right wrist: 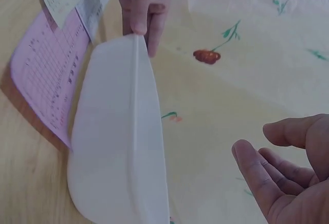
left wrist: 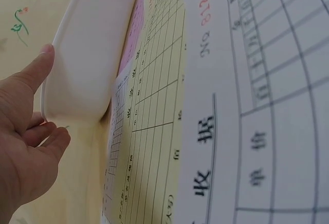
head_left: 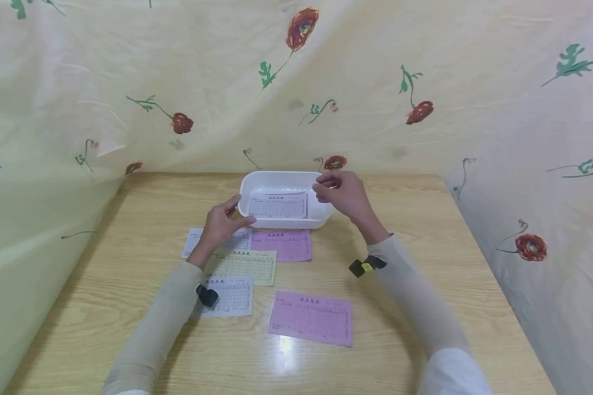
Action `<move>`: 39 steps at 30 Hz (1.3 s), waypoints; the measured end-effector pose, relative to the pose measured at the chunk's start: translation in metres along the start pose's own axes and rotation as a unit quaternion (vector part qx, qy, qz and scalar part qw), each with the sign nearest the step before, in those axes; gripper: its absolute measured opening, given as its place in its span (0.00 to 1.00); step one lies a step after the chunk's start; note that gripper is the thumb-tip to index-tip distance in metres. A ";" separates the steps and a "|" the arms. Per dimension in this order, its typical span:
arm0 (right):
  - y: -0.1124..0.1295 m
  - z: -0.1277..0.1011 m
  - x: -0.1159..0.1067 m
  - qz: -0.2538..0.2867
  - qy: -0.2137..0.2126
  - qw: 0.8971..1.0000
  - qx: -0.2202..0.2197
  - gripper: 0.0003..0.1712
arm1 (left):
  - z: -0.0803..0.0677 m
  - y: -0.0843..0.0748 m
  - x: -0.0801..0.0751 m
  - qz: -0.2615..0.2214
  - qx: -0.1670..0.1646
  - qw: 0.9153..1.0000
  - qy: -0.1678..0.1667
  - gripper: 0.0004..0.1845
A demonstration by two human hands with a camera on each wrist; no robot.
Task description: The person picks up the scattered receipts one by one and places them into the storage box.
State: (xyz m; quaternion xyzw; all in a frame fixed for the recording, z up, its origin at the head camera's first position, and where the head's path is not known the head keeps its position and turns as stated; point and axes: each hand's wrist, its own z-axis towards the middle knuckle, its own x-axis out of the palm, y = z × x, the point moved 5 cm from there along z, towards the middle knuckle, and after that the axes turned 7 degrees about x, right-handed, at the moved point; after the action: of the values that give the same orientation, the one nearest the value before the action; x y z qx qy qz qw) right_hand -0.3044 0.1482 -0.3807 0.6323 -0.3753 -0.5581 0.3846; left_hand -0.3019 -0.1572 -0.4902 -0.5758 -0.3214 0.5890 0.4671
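A pale wooden table [head_left: 405,307] with a light grain carries everything; a bright glare spot lies near its front edge, and its back and both side edges are closed in by a draped cream cloth [head_left: 356,93] printed with red flowers on green stems, which hangs as a backdrop all round. At the middle of the table's back edge stands a white plastic tray [head_left: 321,222], shallow and round-cornered, with one pinkish printed slip [head_left: 279,206] lying flat inside it. The left hand [head_left: 219,224] rests at the tray's front left corner, thumb on the rim and fingers loosely curved against the outer wall, a light hold rather than a firm grip. The right hand [head_left: 341,192] hovers at the tray's right end, above the rim; its fingers are loosely curled and hold nothing, and from the right wrist view they stand clear of the tray. In front of the tray more slips lie flat on the wood: a white slip [head_left: 192,241] partly under the left wrist, a pink slip [head_left: 284,246] just beside it, a yellow slip [head_left: 247,267] overlapping below, another white one [head_left: 232,296] nearer the front left, and a larger pink sheet [head_left: 311,318] apart toward the front edge. Both forearms wear pale sleeves with small wrist cameras.
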 end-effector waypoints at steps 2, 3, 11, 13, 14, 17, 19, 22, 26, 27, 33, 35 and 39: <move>-0.001 -0.009 -0.001 -0.006 0.002 1.000 -0.003 0.14 | 0.000 0.000 0.000 0.000 0.002 1.000 0.000 0.50; -0.002 -0.014 -0.002 -0.011 0.004 1.000 -0.004 0.15 | 0.000 0.000 0.000 0.000 0.003 1.000 0.000 0.50; -0.015 -0.051 -0.008 -0.034 0.007 0.999 0.000 0.16 | -0.001 -0.003 0.000 -0.002 0.010 1.000 -0.001 0.49; -0.020 -0.059 -0.010 -0.039 0.005 0.999 -0.002 0.16 | -0.001 -0.003 0.000 -0.002 0.010 1.000 -0.002 0.50; -0.023 -0.064 -0.011 -0.042 0.005 0.999 -0.003 0.17 | -0.001 -0.003 0.000 -0.003 0.010 1.000 -0.002 0.49; -0.031 -0.075 -0.014 -0.050 0.004 0.999 -0.006 0.17 | -0.001 -0.003 0.000 -0.002 0.010 1.000 -0.002 0.49; -0.037 -0.083 -0.016 -0.060 0.005 0.998 -0.007 0.18 | -0.001 -0.003 0.000 -0.001 0.008 1.000 -0.003 0.49; -0.046 -0.093 -0.019 -0.074 0.006 0.997 -0.005 0.17 | 0.000 -0.002 0.000 0.002 0.006 1.000 -0.003 0.49; -0.060 -0.106 -0.022 -0.081 0.009 0.997 0.005 0.18 | 0.000 -0.002 0.001 0.001 0.007 1.000 -0.004 0.49; -0.064 -0.110 -0.023 -0.082 0.009 0.997 0.007 0.19 | 0.000 -0.002 0.001 -0.001 0.007 1.000 -0.005 0.48; -0.087 -0.127 -0.028 -0.099 0.008 0.994 0.033 0.20 | -0.001 -0.003 0.001 -0.002 0.009 1.000 -0.005 0.50; -0.095 -0.133 -0.029 -0.106 0.012 0.993 0.047 0.20 | -0.001 -0.003 0.001 0.000 0.008 1.000 -0.005 0.50; -0.108 -0.141 -0.027 -0.119 0.024 0.990 0.073 0.19 | 0.000 -0.002 0.001 0.004 0.013 1.000 -0.007 0.49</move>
State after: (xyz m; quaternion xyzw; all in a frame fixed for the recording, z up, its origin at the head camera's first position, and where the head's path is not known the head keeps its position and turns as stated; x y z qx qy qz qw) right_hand -0.1615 0.2281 -0.4556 0.7123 -0.3280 -0.5551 0.2773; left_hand -0.3009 -0.1553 -0.4887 -0.5668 -0.3145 0.5988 0.4704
